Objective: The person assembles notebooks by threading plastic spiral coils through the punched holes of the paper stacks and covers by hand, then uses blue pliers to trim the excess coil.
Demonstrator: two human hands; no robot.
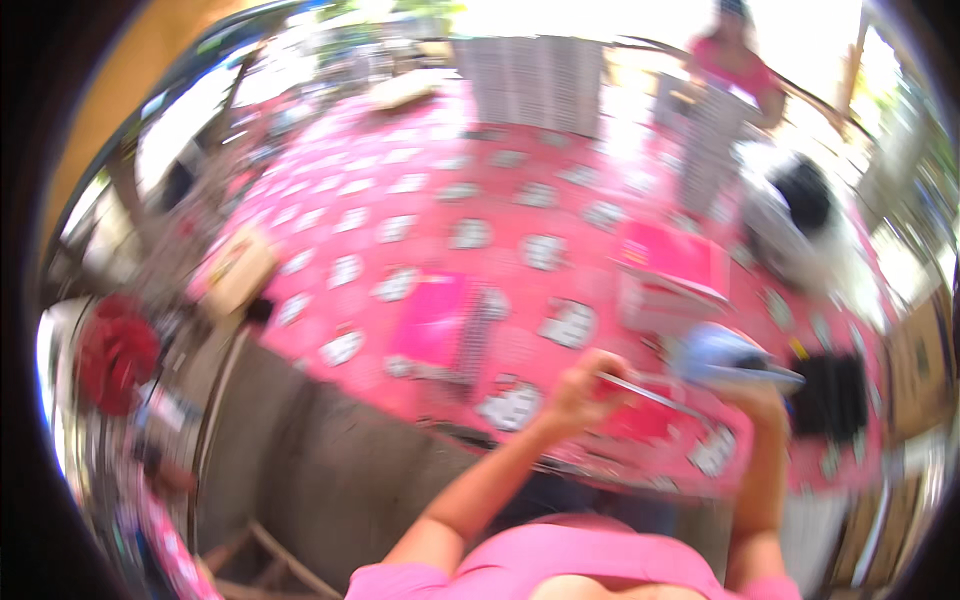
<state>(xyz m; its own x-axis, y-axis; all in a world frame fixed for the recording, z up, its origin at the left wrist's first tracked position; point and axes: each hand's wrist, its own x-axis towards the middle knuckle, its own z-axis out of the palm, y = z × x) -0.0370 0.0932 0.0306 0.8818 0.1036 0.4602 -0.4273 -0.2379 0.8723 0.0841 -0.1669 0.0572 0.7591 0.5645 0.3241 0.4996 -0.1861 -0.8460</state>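
My left hand point(585, 395) is over the near edge of the table, its fingers closed round one end of a thin, light-coloured rod point(655, 395). The rod slants down toward the right, and blur hides its exact kind. To the right, my right hand point(757, 398) grips a blue, flattish object point(720, 356), too smeared to name. A flat pink item point(640, 420) lies below the rod. Left of my hands rests a pink spiral notebook point(432, 318), and beyond them sits a stack of pink-covered books or notebooks point(672, 262).
A pink patterned cloth point(420, 235) covers the table. At right are a black object point(832, 395), a clear plastic bag point(785, 240) and a cardboard box point(922, 350). Grey stacks point(530, 85) stand at the far edge, near another person point(735, 60). A tan box point(238, 272) lies left.
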